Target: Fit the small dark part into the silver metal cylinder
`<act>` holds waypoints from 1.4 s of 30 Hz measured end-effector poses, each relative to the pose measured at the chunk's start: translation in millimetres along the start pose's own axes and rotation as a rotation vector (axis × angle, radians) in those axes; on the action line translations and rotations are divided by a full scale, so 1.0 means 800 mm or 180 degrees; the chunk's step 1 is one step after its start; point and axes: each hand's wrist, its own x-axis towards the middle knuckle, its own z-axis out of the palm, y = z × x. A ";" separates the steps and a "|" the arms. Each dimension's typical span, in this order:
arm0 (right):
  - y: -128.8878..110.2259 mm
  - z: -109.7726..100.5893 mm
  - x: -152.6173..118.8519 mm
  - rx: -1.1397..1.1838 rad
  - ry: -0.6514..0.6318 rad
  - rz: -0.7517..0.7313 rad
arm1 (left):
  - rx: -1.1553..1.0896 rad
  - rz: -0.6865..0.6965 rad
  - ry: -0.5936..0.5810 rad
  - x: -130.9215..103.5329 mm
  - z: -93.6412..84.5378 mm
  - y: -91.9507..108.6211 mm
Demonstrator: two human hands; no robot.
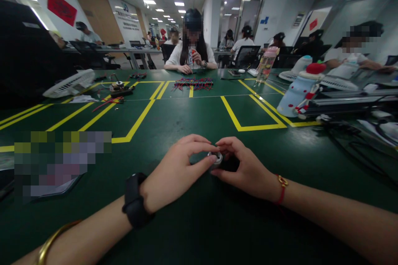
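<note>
Apparently mid-handling: left hand [177, 167] and right hand [251, 174] pinch a small pale round part [219, 158] between their fingertips, at or just above the green table [186, 120]. Work on it looks unfinished, both hands being on it; fingers hide too much to tell what is done inside.

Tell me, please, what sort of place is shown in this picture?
Probably an open-plan office used as a workroom: the green table bears yellow lines and a bundle of red and blue wires, and people sit at desks farther back.
</note>
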 end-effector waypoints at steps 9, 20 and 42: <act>-0.004 -0.002 0.002 -0.0216 0.0239 -0.0029 | 0.0176 -0.0370 0.0123 -0.004 0.001 -0.026; -0.008 -0.021 0.002 -0.0306 0.0379 0.0061 | 0.0302 -0.0423 -0.0150 -0.010 0.008 -0.040; -0.011 -0.018 -0.001 -0.1664 -0.0298 -0.0139 | -0.0694 -0.1791 0.0920 -0.068 -0.056 -0.114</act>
